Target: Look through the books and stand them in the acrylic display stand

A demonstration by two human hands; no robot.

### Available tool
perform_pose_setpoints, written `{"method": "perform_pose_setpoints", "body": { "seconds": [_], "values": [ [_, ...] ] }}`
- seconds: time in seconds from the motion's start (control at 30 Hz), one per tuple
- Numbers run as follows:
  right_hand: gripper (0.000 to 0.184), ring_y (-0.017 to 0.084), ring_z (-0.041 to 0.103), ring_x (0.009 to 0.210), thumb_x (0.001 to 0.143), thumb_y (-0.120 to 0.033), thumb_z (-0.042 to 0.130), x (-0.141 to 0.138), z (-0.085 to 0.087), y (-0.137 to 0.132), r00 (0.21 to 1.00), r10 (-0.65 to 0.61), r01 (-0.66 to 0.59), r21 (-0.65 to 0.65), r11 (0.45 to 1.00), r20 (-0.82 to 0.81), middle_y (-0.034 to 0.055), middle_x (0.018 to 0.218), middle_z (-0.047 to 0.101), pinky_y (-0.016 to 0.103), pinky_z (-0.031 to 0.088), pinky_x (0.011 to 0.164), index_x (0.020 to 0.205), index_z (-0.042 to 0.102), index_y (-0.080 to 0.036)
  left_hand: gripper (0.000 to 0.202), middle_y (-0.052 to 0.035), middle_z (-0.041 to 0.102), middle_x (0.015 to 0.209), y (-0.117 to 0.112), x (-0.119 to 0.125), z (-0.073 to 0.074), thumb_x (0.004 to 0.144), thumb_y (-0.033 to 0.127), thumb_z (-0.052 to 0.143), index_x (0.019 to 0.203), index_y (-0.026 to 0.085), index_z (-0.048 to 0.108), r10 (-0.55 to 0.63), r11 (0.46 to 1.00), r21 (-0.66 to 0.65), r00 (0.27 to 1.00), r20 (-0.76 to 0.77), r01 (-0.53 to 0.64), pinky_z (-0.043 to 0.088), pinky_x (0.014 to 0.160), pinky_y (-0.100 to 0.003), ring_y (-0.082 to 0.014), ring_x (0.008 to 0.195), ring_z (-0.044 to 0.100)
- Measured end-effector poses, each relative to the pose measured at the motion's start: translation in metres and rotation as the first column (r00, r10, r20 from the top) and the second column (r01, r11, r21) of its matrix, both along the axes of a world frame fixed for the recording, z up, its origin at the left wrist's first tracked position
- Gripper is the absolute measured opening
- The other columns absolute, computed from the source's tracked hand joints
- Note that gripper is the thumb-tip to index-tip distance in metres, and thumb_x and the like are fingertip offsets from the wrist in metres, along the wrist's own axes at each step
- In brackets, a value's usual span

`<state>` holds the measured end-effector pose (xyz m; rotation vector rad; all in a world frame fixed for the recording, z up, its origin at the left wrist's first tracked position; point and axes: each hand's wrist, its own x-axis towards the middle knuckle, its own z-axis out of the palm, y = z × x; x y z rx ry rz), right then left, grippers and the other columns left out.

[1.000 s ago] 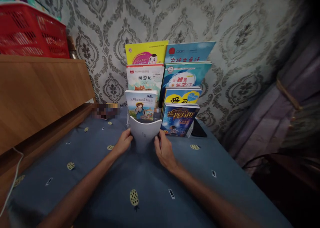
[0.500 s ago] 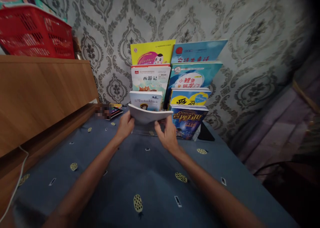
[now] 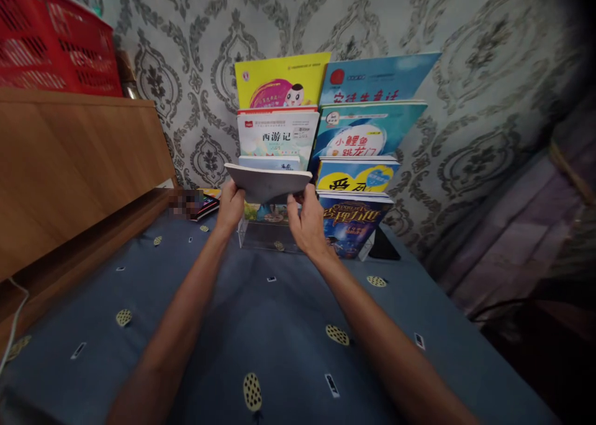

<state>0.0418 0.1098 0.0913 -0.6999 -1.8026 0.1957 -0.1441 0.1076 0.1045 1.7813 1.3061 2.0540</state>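
Observation:
Both my left hand (image 3: 231,205) and my right hand (image 3: 306,220) are closed on a thin book (image 3: 267,183), one at each side. It is tilted, so its pale top edge and a grey, shaded cover face me. Behind and below it stands a clear stepped rack (image 3: 261,236), whose lowest left step shows through as bare plastic. A pale blue book (image 3: 270,162) is partly hidden by the held one. Above it rise a white book (image 3: 274,136) and a yellow book (image 3: 282,77). To the right of my right hand stands a dark blue book (image 3: 351,223).
The rack's right column also bears a yellow-and-blue book (image 3: 356,175), a teal book (image 3: 367,127) and a blue book (image 3: 377,77). A black flat object (image 3: 384,246) lies beside it. At left are a wooden cabinet (image 3: 79,164), a red basket (image 3: 56,40) and small books (image 3: 205,206).
The held book has risen and moved slightly left, now covering more of the pale blue book and uncovering the rack's lower front. Both hands moved up with it; the view has shifted a little.

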Motion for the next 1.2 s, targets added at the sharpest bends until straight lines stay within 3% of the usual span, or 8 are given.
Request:
{"method": "perform_pose_setpoints", "body": {
  "seconds": [0.17, 0.4, 0.53, 0.67, 0.83, 1.2],
  "values": [
    [0.04, 0.03, 0.062, 0.1, 0.102, -0.033, 0.032, 0.001, -0.004, 0.011, 0.997, -0.026, 0.03, -0.053, 0.998, 0.079, 0.0132, 0.112, 0.063, 0.049, 0.052, 0.09, 0.14, 0.036, -0.024, 0.028, -0.0032, 0.062, 0.088, 0.003, -0.005, -0.011, 0.075, 0.009, 0.042, 0.097, 0.019, 0.056, 0.024, 1.0, 0.013, 0.994, -0.107, -0.023, 0.049, 0.083, -0.032, -0.0182, 0.087, 0.059],
    [0.052, 0.033, 0.054, 0.123, 0.098, -0.028, 0.037, 0.006, -0.008, 0.023, 0.989, -0.066, 0.07, -0.031, 0.997, 0.133, 0.0196, 0.134, 0.056, 0.052, 0.048, 0.1, 0.148, 0.032, -0.017, 0.02, -0.0045, 0.058, 0.085, -0.005, 0.001, -0.017, 0.087, 0.01, 0.047, 0.103, 0.021, 0.052, 0.287, 0.956, 0.031, 0.912, -0.292, -0.291, 0.049, 0.091, -0.042, -0.0236, 0.087, 0.062],
    [0.06, 0.035, 0.054, 0.123, 0.094, -0.028, 0.041, 0.004, -0.019, 0.032, 0.983, -0.086, 0.095, -0.044, 0.995, 0.16, 0.0224, 0.131, 0.056, 0.057, 0.048, 0.1, 0.151, 0.03, -0.012, 0.033, -0.0124, 0.064, 0.103, -0.006, 0.004, -0.021, 0.089, 0.01, 0.046, 0.121, 0.017, 0.049, 0.371, 0.919, 0.002, 0.862, -0.347, -0.394, 0.047, 0.098, -0.049, -0.0301, 0.106, 0.063],
    [0.065, 0.039, 0.055, 0.123, 0.092, -0.031, 0.045, -0.001, -0.029, 0.038, 0.98, -0.107, 0.122, -0.077, 0.99, 0.167, 0.0259, 0.131, 0.057, 0.062, 0.045, 0.102, 0.151, 0.033, -0.005, 0.052, -0.0207, 0.059, 0.13, -0.004, 0.002, -0.027, 0.087, 0.009, 0.048, 0.138, 0.012, 0.04, 0.44, 0.884, 0.047, 0.794, -0.419, -0.465, 0.043, 0.107, -0.053, -0.0331, 0.126, 0.055],
    [0.065, 0.039, 0.059, 0.121, 0.09, -0.029, 0.046, -0.007, -0.034, 0.037, 0.983, -0.116, 0.127, -0.072, 0.989, 0.142, 0.0238, 0.127, 0.062, 0.061, 0.046, 0.102, 0.151, 0.036, -0.008, 0.053, -0.0226, 0.054, 0.14, 0.004, -0.001, -0.037, 0.09, 0.009, 0.045, 0.143, 0.01, 0.039, 0.484, 0.86, 0.09, 0.746, -0.459, -0.502, 0.038, 0.114, -0.052, -0.0328, 0.137, 0.047],
    [0.063, 0.037, 0.069, 0.1, 0.09, -0.031, 0.048, -0.004, -0.037, 0.041, 0.977, -0.111, 0.136, -0.128, 0.982, 0.183, 0.0214, 0.107, 0.071, 0.055, 0.054, 0.088, 0.149, 0.041, -0.009, 0.048, -0.0238, 0.054, 0.136, 0.006, -0.003, -0.037, 0.092, 0.008, 0.038, 0.14, 0.008, 0.042, 0.452, 0.874, 0.055, 0.765, -0.458, -0.483, 0.036, 0.114, -0.056, -0.0339, 0.136, 0.047]
  ]
}}
